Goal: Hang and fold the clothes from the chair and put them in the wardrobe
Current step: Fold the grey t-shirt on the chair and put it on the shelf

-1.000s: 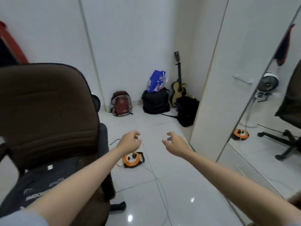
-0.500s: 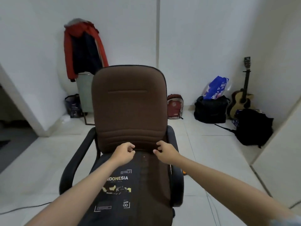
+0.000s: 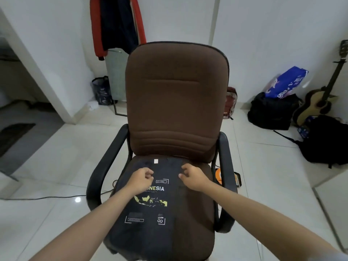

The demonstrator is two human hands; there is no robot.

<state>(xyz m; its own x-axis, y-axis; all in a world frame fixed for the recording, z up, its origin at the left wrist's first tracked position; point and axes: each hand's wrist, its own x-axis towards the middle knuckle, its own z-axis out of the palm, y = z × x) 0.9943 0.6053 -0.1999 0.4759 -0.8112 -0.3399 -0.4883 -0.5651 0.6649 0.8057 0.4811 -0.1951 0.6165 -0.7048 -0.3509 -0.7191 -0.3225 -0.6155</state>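
Hands (image 3: 140,178) lower onto shirt (image 3: 150,210), brown chair (image 3: 177,102)

One brown fabric office chair (image 3: 177,110) carries one dark printed T-shirt (image 3: 150,204). Two bare hands reach over it. Behind stand one red-and-navy jacket (image 3: 114,25), one acoustic guitar (image 3: 318,102) and three dark bags.

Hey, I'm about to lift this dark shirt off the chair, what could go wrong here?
1. The dark T-shirt hangs over the seat's front edge, so it may slide to the floor.
2. The left hand and right hand sit close together near the collar; lifting there may bunch it.
3. The cable beside the brown chair could trip you.
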